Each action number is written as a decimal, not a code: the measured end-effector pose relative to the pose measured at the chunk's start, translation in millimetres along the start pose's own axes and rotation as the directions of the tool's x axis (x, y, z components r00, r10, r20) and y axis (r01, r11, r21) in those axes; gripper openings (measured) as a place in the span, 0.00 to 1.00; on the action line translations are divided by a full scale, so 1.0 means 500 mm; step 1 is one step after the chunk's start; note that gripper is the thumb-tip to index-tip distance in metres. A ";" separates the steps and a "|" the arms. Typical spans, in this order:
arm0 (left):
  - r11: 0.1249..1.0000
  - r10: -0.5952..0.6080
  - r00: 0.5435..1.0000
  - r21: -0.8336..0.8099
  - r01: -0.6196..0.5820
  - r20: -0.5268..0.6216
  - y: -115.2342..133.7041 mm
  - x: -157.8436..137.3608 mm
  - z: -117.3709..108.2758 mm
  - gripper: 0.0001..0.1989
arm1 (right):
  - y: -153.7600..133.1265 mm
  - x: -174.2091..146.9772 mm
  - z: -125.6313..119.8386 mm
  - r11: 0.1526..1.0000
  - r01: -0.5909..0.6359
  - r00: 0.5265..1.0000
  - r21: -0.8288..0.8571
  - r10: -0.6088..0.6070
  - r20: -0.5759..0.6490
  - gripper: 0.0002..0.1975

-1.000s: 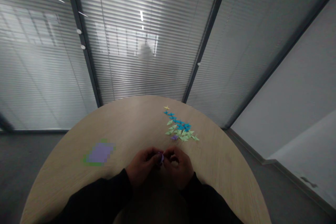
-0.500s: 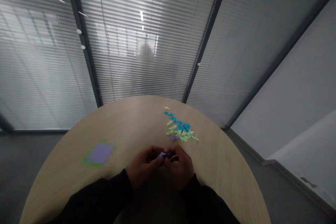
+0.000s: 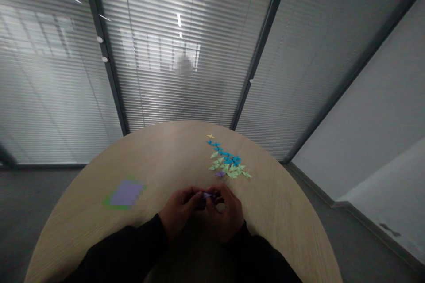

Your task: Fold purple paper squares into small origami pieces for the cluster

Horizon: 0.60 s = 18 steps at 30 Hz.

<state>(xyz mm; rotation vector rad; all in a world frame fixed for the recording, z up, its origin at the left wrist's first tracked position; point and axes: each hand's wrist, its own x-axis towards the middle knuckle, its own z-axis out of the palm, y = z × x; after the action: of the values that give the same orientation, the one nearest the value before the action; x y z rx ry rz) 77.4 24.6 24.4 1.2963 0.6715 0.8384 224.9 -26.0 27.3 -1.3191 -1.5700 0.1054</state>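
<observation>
Between the fingertips of both hands is a small folded piece of purple paper (image 3: pixel 208 195), mostly covered by the fingers. My left hand (image 3: pixel 181 210) pinches it from the left side. My right hand (image 3: pixel 226 212) grips its right side with thumb and fingers. Just beyond the hands lies a purple paper crane (image 3: pixel 220 174). It sits beside a cluster of pale green paper cranes (image 3: pixel 232 169). Blue paper cranes (image 3: pixel 229 157) trail away behind these, with one yellow paper crane (image 3: pixel 210 136) at the far end.
The round wooden table (image 3: pixel 159 150) stands in front of me. On its left lies a blurred stack of purple and green paper (image 3: pixel 126 192). Glass panels with blinds (image 3: pixel 186 97) rise behind the table, and a white wall (image 3: pixel 372 141) is at the right.
The purple paper has turned slightly between the fingers. My left thumb has shifted a little upward, and both hands stay in nearly the same place.
</observation>
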 end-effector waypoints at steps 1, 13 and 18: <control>1.000 0.000 1.000 -0.002 0.000 -0.004 0.000 0.000 0.000 0.24 | -0.001 0.000 0.000 1.000 0.002 1.000 -0.002 -0.002 -0.003 0.06; 0.997 -0.030 0.999 -0.078 0.028 -0.018 -0.004 0.001 0.001 0.22 | -0.001 -0.005 0.010 0.988 -0.127 0.991 0.090 0.130 -0.033 0.07; 0.998 -0.030 0.999 -0.061 0.027 -0.043 -0.004 0.002 0.002 0.22 | 0.003 -0.008 0.011 0.956 -0.228 0.973 0.184 0.231 0.006 0.08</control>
<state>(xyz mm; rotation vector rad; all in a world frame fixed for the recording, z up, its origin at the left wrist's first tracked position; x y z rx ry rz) 79.4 24.8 22.4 1.2145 0.6931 0.8594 221.4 -25.5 21.3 -1.3467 -1.3541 0.3749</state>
